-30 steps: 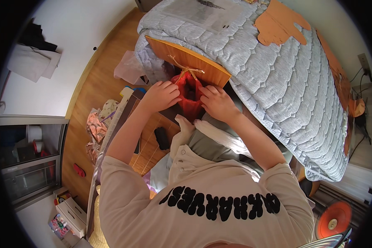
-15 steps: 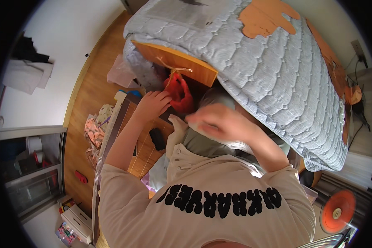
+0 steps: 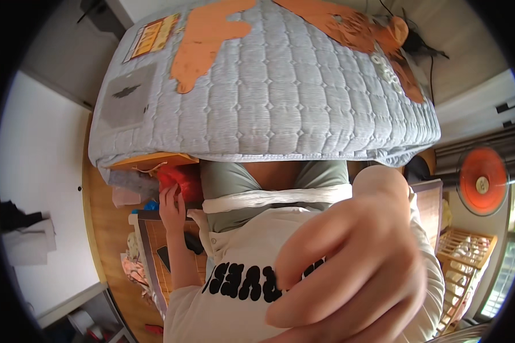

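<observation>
A: How clear is the right hand [image 3: 355, 263]?
B: Blurred; its lower part is cut by the bottom edge; it hides some black shirt print [image 3: 240, 283].
A: The red bag [image 3: 184, 176]?
B: Partly behind the left hand [image 3: 173, 203]; its inside is hidden.

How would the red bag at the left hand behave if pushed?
The red bag would probably fold rather than hold shape: it looks thin and creased. Its bright, glossy patches suggest it may be slightly slippery. Weight is hard to judge; its contents aren't visible.
</observation>
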Demonstrator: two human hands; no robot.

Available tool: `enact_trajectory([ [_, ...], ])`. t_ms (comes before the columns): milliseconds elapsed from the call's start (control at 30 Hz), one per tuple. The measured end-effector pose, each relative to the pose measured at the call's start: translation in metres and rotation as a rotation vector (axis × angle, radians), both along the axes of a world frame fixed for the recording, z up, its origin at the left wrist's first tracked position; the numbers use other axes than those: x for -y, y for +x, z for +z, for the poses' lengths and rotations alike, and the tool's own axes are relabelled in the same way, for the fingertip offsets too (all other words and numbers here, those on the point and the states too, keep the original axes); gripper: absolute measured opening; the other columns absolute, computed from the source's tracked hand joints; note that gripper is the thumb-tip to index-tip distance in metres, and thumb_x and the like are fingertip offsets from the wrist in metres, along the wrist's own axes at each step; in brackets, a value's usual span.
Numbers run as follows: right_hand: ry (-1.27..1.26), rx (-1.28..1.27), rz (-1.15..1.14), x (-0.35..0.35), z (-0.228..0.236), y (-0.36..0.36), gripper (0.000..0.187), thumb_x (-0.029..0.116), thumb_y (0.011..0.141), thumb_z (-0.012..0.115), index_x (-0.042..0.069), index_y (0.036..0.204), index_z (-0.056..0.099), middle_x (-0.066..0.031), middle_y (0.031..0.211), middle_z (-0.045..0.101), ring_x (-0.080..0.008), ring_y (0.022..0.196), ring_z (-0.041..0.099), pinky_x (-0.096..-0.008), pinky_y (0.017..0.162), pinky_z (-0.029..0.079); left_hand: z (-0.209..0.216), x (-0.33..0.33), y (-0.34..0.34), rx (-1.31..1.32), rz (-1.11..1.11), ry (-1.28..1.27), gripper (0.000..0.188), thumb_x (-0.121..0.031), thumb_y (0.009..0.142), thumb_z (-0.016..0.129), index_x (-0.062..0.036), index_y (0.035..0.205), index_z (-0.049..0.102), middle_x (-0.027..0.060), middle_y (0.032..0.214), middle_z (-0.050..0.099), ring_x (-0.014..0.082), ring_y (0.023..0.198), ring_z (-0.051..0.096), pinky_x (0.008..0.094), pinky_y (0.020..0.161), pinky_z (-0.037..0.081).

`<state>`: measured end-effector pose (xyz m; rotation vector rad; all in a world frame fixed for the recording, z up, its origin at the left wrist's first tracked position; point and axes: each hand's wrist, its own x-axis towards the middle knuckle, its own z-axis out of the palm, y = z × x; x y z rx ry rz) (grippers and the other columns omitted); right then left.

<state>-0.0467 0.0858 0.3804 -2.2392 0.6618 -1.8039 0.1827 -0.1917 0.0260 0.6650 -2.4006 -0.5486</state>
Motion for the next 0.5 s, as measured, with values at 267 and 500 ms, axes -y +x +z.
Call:
enact_trajectory([
  [267, -0.483, 0.069, -0.664, -0.111, 0.005, -0.056, 0.013, 0.030, 0.099, 0.067, 0.023, 0.107, 0.074, 0.0165, 0.095, 0.072, -0.0080, 0.093, 0.056, -0.0275, 0.081, 0.037, 0.062, -0.013, -0.079, -0.443, -0.355, -0.479, 0.027, -0.005, 0.092, 0.066, -0.0034, 0.118, 0.056, 0.0154, 0.128, 0.047, 0.0323, 0.100, 0.059, 0.0429, 0.090, 0.052],
  [500, -0.489, 0.141, -0.774, -0.124, 0.032, -0.039, 0.021, 0.008, 0.087, 0.067, 0.017, 0.075, 0.051, 0.0055, 0.079, 0.054, -0.0081, 0.071, 0.049, -0.0270, 0.071, 0.038, 0.159, -0.054, -0.223, -0.569, -0.769, -0.482, 0.028, -0.001, 0.081, 0.071, -0.0093, 0.107, 0.064, 0.0097, 0.119, 0.056, 0.0284, 0.089, 0.062, 0.0397, 0.073, 0.052],
])
